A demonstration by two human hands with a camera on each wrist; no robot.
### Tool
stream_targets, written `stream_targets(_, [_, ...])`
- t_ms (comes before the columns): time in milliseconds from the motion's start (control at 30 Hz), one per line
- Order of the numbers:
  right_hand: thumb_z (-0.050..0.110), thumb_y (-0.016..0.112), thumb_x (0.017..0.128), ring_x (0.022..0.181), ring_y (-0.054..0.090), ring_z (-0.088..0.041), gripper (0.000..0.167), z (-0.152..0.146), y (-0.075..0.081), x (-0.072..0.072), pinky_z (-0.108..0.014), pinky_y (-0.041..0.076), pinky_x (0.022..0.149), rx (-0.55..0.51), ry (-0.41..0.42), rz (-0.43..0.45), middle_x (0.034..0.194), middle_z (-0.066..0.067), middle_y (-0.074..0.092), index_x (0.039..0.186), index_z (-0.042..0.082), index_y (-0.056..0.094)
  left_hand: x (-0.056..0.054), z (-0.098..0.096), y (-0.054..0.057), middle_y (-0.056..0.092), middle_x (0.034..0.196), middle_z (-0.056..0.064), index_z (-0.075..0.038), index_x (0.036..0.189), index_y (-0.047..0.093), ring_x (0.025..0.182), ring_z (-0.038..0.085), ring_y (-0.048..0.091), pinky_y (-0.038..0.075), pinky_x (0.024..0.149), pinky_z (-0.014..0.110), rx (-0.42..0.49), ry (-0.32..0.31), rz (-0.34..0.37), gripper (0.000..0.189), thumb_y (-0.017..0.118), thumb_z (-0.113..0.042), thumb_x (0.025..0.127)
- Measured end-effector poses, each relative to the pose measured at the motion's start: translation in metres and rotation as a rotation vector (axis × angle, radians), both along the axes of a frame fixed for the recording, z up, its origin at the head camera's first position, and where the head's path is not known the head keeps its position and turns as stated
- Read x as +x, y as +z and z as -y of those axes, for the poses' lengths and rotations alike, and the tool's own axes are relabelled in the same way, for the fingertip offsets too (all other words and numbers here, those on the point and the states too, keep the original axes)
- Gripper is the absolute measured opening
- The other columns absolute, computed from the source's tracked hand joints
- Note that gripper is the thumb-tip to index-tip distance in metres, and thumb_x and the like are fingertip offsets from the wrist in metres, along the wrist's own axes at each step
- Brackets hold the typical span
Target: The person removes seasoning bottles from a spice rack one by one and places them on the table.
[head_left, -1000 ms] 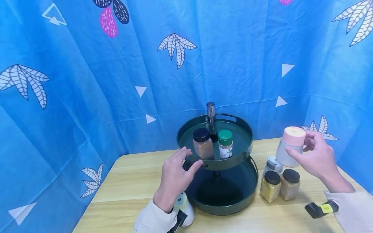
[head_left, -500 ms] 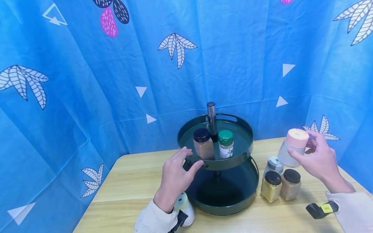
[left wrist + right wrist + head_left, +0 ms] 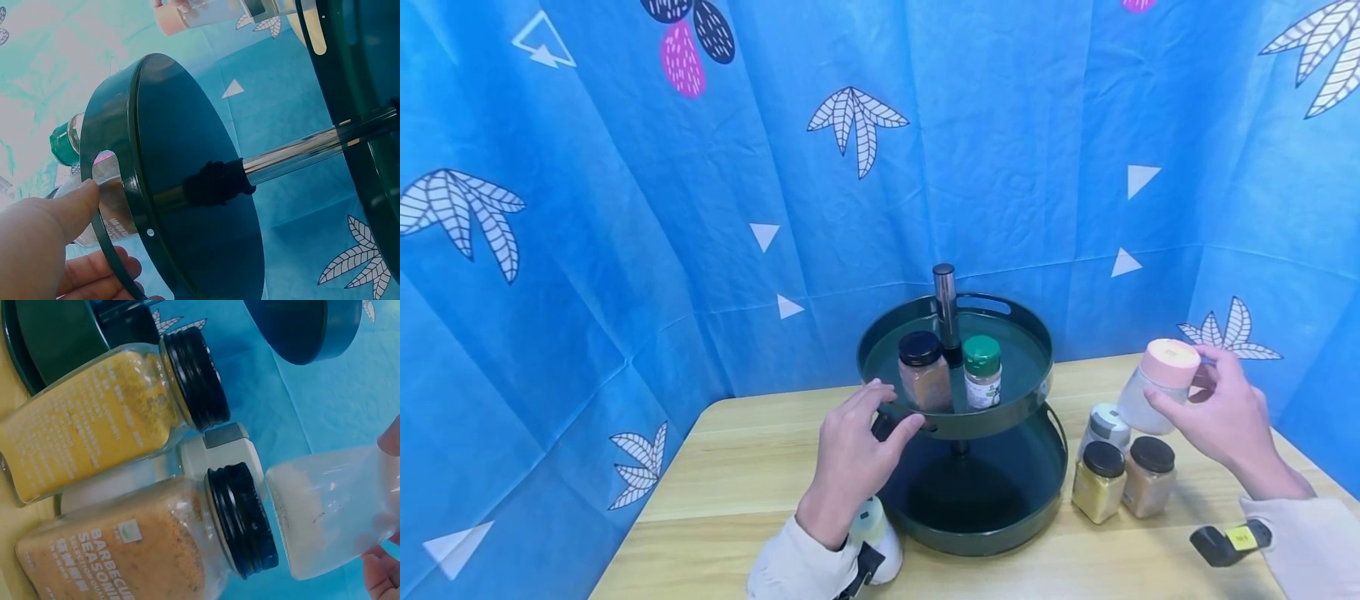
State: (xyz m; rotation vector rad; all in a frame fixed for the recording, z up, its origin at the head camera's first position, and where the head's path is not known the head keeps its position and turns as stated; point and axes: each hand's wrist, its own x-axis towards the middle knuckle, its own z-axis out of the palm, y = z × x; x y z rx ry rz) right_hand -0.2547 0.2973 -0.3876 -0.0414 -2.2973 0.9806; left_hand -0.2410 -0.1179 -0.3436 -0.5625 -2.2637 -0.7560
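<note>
My right hand (image 3: 1225,408) holds a frosted jar with a pink lid (image 3: 1171,365), tilted above the jars on the right; its pale body (image 3: 331,509) shows in the right wrist view. My left hand (image 3: 850,450) grips the near rim of a dark green two-tier tray stand (image 3: 992,425) at its handle slot, thumb on the rim and fingers below it in the left wrist view. On the upper tier stand a black-lidded jar of brown seasoning (image 3: 925,385) and a green-capped shaker (image 3: 982,358). The lower tier (image 3: 958,496) shows bare.
Right of the stand cluster a yellow seasoning jar (image 3: 1099,492), a barbecue seasoning jar (image 3: 1148,487) and a grey-white-capped jar (image 3: 1107,425). Another white jar (image 3: 883,554) stands partly hidden behind my left wrist. Blue patterned cloth (image 3: 1000,167) hangs behind the wooden table (image 3: 730,475).
My right hand has shifted slightly right and down with the pink-lidded jar, which leans further to the right. My left hand stays at the tray rim.
</note>
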Motion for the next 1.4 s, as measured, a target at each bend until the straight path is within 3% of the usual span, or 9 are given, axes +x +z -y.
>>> stream_targets(567, [0.031,0.077,0.082,0.077,0.043,0.004,0.086,-0.008,-0.006,-0.003,-0.025,0.039,0.060,-0.032,-0.055,0.025,0.119,-0.037,0.054,0.144,-0.004,0.028,0.000,-0.001,0.001,0.067,0.119,0.011,-0.007,0.111,0.071,0.117,0.027,0.059,0.048,0.095,0.046,-0.004,0.008,0.001,0.040,0.076,-0.036,0.084])
stream_targets(800, [0.032,0.076,0.083,0.086,0.050,-0.024,0.085,-0.010,-0.010,-0.004,-0.026,0.039,0.059,-0.036,-0.068,0.056,0.121,-0.036,0.051,0.141,-0.008,0.028,0.000,-0.001,0.001,0.067,0.119,0.011,-0.007,0.111,0.071,0.117,0.027,0.060,0.048,0.094,0.046,-0.006,0.009,-0.006,0.040,0.077,-0.035,0.084])
stream_targets(1133, [0.031,0.075,0.084,0.101,0.052,-0.051,0.086,-0.013,-0.018,-0.007,-0.033,0.041,0.064,-0.027,-0.039,0.097,0.121,-0.040,0.045,0.139,-0.011,0.024,0.000,-0.001,0.001,0.067,0.120,0.011,-0.007,0.111,0.071,0.117,0.027,0.059,0.048,0.095,0.046,-0.010,0.012,-0.002,0.040,0.077,-0.036,0.084])
stream_targets(1400, [0.029,0.073,0.085,0.102,0.052,-0.054,0.083,-0.015,-0.020,-0.007,-0.038,0.044,0.064,0.015,0.012,0.080,0.123,-0.037,0.046,0.145,-0.004,0.026,0.000,-0.001,0.001,0.067,0.119,0.011,-0.006,0.111,0.071,0.117,0.027,0.060,0.048,0.094,0.046,-0.006,0.004,-0.002,0.040,0.077,-0.035,0.084])
